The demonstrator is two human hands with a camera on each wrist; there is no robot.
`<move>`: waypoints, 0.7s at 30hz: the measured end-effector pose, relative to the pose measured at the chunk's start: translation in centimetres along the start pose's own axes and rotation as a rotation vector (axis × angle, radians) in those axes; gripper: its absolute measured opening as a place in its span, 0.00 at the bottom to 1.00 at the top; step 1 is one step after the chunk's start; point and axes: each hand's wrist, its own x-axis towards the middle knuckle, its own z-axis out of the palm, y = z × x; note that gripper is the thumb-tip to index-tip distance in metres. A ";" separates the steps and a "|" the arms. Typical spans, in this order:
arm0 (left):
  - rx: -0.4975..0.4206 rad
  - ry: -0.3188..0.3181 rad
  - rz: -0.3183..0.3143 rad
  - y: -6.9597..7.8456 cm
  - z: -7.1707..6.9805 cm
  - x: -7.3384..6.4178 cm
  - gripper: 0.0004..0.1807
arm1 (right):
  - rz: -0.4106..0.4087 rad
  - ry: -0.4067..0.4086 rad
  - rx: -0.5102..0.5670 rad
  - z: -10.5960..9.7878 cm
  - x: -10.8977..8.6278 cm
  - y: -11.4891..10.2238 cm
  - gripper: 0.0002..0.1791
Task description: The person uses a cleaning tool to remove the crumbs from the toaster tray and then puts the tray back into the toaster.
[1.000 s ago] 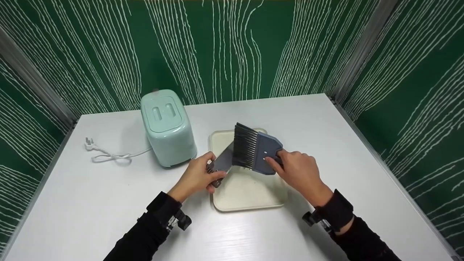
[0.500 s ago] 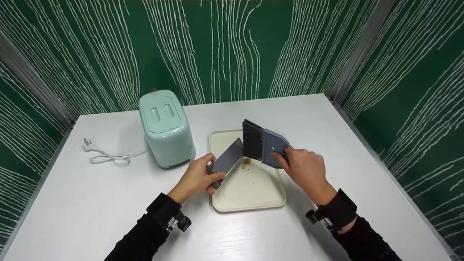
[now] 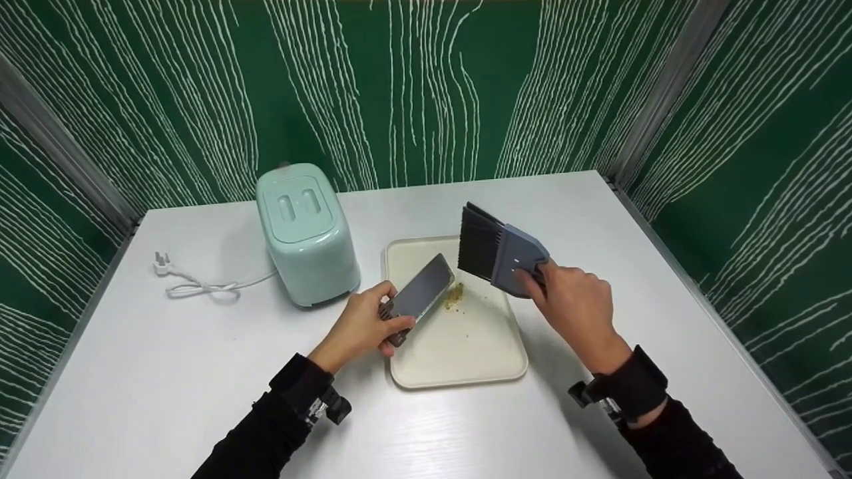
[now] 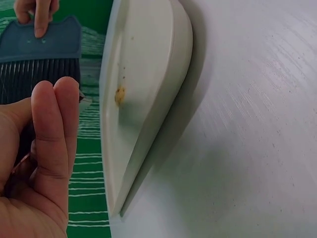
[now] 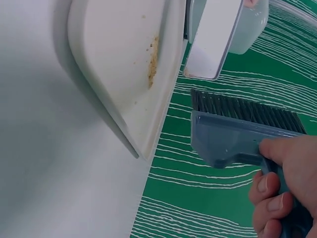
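Note:
In the head view my left hand point(image 3: 366, 320) grips the dark ribbed end of a flat rectangular grey plate point(image 3: 423, 287). This plate slants over the left part of a cream tray point(image 3: 466, 362). Beside its right edge a small pile of brown-yellow crumbs point(image 3: 454, 296) lies on the tray, with loose specks around it. My right hand point(image 3: 574, 303) holds a wide blue-grey brush point(image 3: 519, 259) by its handle, thumb along the body. Its dark bristles point(image 5: 247, 111) point left over the tray's upper right, apart from the plate. In the left wrist view the brush point(image 4: 42, 42) hangs beyond the left fingers.
A mint-green toaster point(image 3: 306, 246) with a lid on top stands at the left, behind my left hand. Its white cord and plug point(image 3: 200, 286) lie loosely on the white table point(image 3: 266, 412). Green walls with white lines enclose the back and sides.
My right hand has drawn the brush up and to the right, away from the plate, exposing the crumbs. The left hand stays nearly still with the plate.

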 end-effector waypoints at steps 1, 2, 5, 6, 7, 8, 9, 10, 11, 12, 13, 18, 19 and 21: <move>0.000 0.001 -0.003 0.0 0.0 0.0 0.18 | 0.009 -0.013 0.022 -0.1 0.0 0.0 0.24; 0.000 0.004 -0.004 0.0 0.0 0.0 0.18 | 0.019 -0.032 0.050 -0.3 0.0 -0.1 0.25; -0.003 0.010 -0.007 0.0 0.0 0.1 0.18 | 0.045 -0.113 0.152 -0.7 0.0 -0.4 0.26; -0.004 0.011 -0.007 0.0 0.0 0.1 0.18 | 0.052 -0.141 0.185 -0.8 0.0 -0.5 0.26; -0.007 0.013 -0.004 -0.1 0.0 0.1 0.18 | 0.056 -0.168 0.215 -0.9 0.0 -0.7 0.26; -0.008 0.014 -0.001 -0.1 0.0 0.1 0.18 | 0.057 -0.195 0.243 -1.0 0.0 -0.8 0.26; -0.010 0.014 0.000 -0.1 0.0 0.1 0.18 | 0.056 -0.217 0.265 -1.0 0.0 -1.0 0.27; -0.012 0.015 0.002 -0.1 0.0 0.1 0.19 | 0.052 -0.236 0.281 -1.1 -0.1 -1.1 0.27; -0.015 0.017 0.004 -0.1 0.0 0.1 0.19 | 0.046 -0.248 0.295 -1.1 -0.1 -1.3 0.27; -0.017 0.017 0.006 -0.1 -0.1 0.1 0.20 | 0.040 -0.260 0.305 -1.1 -0.1 -1.5 0.27; -0.021 0.015 0.007 -0.1 -0.1 0.1 0.21 | 0.035 -0.270 0.314 -1.1 -0.2 -1.6 0.28; -0.010 0.015 0.001 0.0 -0.1 0.1 0.23 | 0.006 -0.286 0.334 -0.8 -0.3 -2.6 0.28; -0.007 0.016 0.001 0.0 0.0 0.1 0.23 | 0.000 -0.286 0.338 -0.8 -0.4 -2.8 0.28; -0.004 0.021 0.004 0.0 0.0 0.1 0.24 | -0.015 -0.287 0.341 -0.6 -0.5 -3.2 0.28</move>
